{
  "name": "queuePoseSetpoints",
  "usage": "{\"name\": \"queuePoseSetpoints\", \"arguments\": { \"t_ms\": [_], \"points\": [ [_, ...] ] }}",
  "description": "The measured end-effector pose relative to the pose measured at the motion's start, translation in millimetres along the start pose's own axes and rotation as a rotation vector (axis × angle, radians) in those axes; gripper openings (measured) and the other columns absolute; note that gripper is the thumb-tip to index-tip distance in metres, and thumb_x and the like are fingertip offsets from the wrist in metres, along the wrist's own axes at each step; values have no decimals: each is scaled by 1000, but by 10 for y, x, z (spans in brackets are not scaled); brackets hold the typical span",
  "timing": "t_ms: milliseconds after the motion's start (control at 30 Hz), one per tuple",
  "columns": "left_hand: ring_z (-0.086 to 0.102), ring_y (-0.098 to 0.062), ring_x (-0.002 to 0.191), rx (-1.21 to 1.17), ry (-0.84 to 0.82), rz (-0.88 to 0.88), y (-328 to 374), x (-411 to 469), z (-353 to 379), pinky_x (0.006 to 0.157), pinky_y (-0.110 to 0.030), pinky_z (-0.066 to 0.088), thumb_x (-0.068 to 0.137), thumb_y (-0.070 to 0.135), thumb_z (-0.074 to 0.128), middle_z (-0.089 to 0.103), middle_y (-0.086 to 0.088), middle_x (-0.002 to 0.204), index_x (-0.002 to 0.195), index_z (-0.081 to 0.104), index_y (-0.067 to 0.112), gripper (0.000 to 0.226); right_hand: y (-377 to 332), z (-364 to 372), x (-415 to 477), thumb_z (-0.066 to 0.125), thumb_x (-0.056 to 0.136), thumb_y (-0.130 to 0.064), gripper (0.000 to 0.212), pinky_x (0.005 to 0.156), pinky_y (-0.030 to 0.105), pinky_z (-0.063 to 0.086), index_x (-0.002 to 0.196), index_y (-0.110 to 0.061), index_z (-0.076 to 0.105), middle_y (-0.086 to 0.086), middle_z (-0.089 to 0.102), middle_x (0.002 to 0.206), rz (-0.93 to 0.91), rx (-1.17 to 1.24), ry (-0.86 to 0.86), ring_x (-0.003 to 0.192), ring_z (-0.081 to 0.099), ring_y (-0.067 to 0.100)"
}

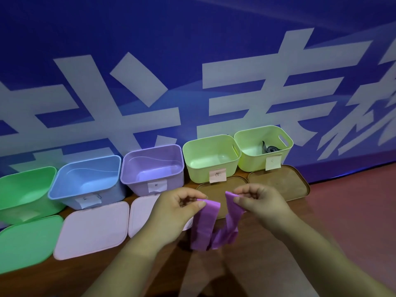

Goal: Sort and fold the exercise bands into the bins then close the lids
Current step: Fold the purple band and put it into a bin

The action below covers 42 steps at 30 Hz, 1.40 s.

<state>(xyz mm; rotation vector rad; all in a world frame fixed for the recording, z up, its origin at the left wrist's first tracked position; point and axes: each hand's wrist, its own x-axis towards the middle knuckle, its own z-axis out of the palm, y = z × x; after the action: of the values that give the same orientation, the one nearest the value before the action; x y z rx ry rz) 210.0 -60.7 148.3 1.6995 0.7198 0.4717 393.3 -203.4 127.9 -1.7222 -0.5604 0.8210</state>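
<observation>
Over bench (334, 211), nr purple bin (153, 168): purple band (205, 224), one end pinched per grip (L hand (180, 209), R hand (257, 202)); advise ends met square, edges flush, pre-fold.

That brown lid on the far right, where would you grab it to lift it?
The brown lid lies flat with its far edge against the yellow-green bin, so probably pinch its raised rim at the near right corner, coming from the front.
</observation>
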Motion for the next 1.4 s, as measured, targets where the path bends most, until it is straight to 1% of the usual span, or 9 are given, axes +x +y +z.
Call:
{"name": "queuePoseSetpoints", "arguments": {
  "t_ms": [167, 333, 433, 600, 700, 800, 933, 1033, 1400],
  "points": [
    [70, -21, 91, 3, -11, 12, 28, -7, -68, 93, -43, 57, 83, 6, 78, 77, 3, 91, 87, 79, 33, 27, -167, 126, -89, 69, 84, 6, 19, 67, 30, 49, 88, -12, 73, 0, 71, 71, 17, 60, -31, 67, 61, 13],
    [70, -16, 86, 3, -33, 22, 82, -14, -143, 89, -38, 57, 84, 6, 77, 77, 5, 88, 85, 79, 33, 27, -342, 220, -146, 73, 77, 12, 23, 56, 16, 47, 85, -9, 69, 1, 69, 69, 12, 152, -40, 58, 62, 7],
    [71, -18, 88, -11, -39, 26, 122, -33, -199, 88, -33, 57, 83, 4, 78, 77, 3, 89, 84, 79, 28, 24, -431, 263, -162, 73, 77, 11, 21, 50, 14, 42, 88, -6, 67, 4, 68, 69, 26, 210, -44, 53, 59, 8],
    [69, -8, 80, -23, -42, 55, 215, -69, -267, 77, -20, 54, 82, 2, 78, 77, 5, 85, 79, 80, 27, 25, -553, 343, -193, 67, 84, 9, 14, 59, 20, 48, 86, -5, 67, 4, 69, 72, 44, 318, -60, 63, 60, 14],
    [69, -13, 81, -37, -30, 100, 261, -83, -288, 81, -27, 57, 81, 1, 78, 76, -1, 86, 82, 78, 26, 25, -623, 379, -207, 61, 89, 6, 21, 60, 21, 45, 81, -11, 70, -3, 67, 70, 60, 322, -48, 60, 53, 9],
    [68, -17, 82, -53, -32, 147, 305, -114, -310, 84, -33, 58, 79, -1, 79, 75, -4, 87, 84, 76, 26, 28, -712, 405, -251, 64, 87, 6, 20, 60, 22, 43, 80, -12, 70, 11, 58, 75, 41, 329, -67, 63, 46, 15],
    [65, -8, 75, -86, -23, 198, 387, -164, -340, 76, -25, 55, 76, -4, 80, 74, 2, 81, 82, 75, 21, 26, -856, 433, -327, 69, 81, 8, 24, 62, 27, 37, 73, -15, 71, 14, 63, 74, 9, 384, -101, 65, 46, 19],
    [63, -5, 72, -112, 2, 257, 454, -190, -350, 73, -18, 52, 74, -7, 80, 72, 7, 78, 83, 73, 18, 28, -946, 468, -374, 69, 81, 7, 25, 61, 22, 46, 71, -16, 70, 23, 70, 98, 33, 415, -133, 70, 56, 17],
    [65, -12, 76, -134, 150, 306, 444, -163, -292, 75, -24, 54, 77, -5, 79, 72, 6, 80, 82, 72, 26, 32, -990, 534, -394, 73, 73, -2, 18, 60, 18, 49, 67, -18, 74, 17, 65, 103, 124, 505, -179, 69, 55, 14]
  ]
}}
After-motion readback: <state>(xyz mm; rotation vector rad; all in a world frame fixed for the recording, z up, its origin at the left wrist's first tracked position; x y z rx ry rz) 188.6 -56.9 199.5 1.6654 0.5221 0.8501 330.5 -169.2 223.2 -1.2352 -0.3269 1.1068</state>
